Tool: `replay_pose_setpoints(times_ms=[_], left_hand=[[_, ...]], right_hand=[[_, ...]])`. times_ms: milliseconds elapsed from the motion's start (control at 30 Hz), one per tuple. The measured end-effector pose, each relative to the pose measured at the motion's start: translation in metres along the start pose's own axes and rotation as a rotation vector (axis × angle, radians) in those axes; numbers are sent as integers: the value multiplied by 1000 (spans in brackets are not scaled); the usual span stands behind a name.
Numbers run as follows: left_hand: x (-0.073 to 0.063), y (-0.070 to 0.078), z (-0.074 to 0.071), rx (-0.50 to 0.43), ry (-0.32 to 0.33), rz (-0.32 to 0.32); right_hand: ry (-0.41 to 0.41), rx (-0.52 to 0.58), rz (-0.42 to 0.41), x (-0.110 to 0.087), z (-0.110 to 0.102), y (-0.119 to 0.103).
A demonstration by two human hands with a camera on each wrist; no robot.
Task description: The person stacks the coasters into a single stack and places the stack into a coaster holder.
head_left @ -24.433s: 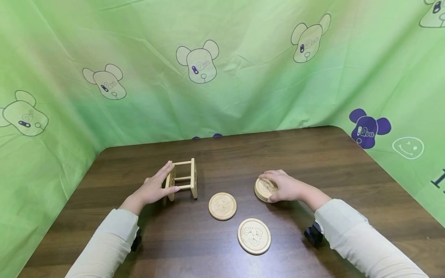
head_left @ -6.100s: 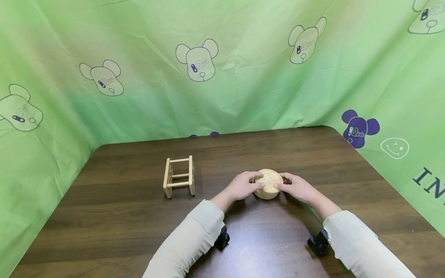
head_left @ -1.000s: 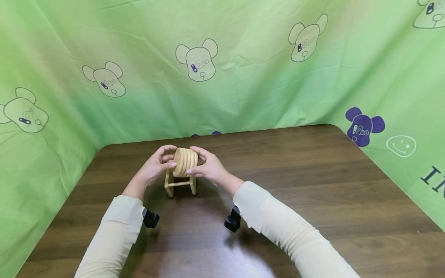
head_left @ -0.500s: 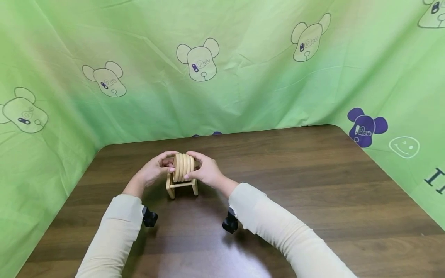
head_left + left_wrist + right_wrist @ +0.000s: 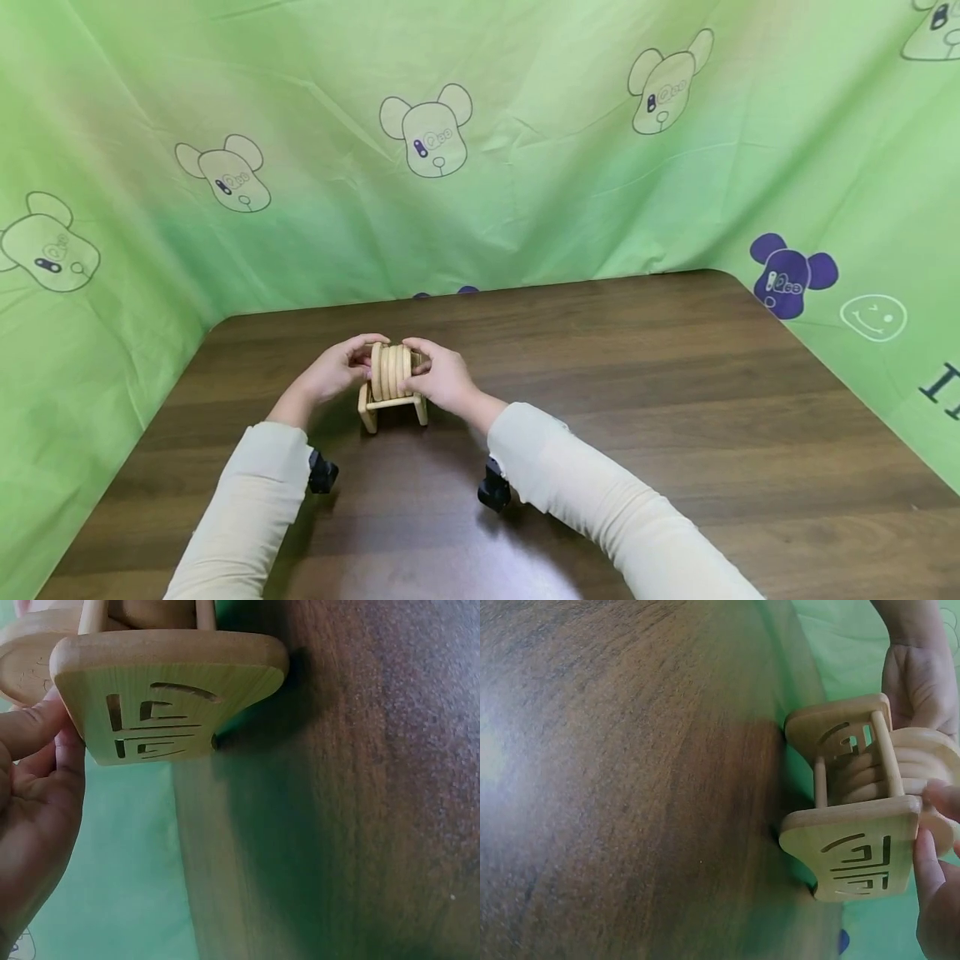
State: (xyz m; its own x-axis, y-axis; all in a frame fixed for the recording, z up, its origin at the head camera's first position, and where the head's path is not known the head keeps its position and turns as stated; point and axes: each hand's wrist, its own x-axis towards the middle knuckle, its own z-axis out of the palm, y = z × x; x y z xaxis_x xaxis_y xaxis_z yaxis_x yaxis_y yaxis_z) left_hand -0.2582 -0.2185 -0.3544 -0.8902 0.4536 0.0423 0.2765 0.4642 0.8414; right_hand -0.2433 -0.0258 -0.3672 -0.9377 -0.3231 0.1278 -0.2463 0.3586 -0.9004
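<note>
Several round wooden coasters [image 5: 392, 372] stand on edge side by side, lowered between the two end panels of a small wooden rack [image 5: 392, 402]. My left hand [image 5: 330, 372] holds the stack from the left, thumb in front and fingers over the far side. From the right, my right hand [image 5: 447, 379] grips the other end the same way. In the left wrist view, the left hand [image 5: 37, 802] is beside the rack's cut-out end panel [image 5: 150, 705]. The right wrist view shows coasters [image 5: 889, 769] behind the rack's rails, with right fingers at the near panel's edge.
The rack stands on a dark brown wooden table [image 5: 637, 417], left of centre. A green printed cloth [image 5: 525, 208] hangs behind and at both sides. Black wrist cameras [image 5: 322, 472] sit under both sleeves.
Earlier, the coasters lay on the table and were then stacked flat at right. Over the last second, both hands lowered the upturned stack from above the rack down between its panels.
</note>
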Motion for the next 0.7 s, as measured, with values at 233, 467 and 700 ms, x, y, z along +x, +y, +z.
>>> replay_pose_setpoints(times_ms=[233, 467, 700], left_hand=[[0, 1, 3, 157, 39, 11], [-2, 5, 7, 165, 69, -35], [-6, 4, 7, 169, 101, -46]], right_hand=[[13, 28, -20, -2, 0, 2], [27, 111, 0, -6, -2, 1], [-5, 82, -37, -10, -6, 0]])
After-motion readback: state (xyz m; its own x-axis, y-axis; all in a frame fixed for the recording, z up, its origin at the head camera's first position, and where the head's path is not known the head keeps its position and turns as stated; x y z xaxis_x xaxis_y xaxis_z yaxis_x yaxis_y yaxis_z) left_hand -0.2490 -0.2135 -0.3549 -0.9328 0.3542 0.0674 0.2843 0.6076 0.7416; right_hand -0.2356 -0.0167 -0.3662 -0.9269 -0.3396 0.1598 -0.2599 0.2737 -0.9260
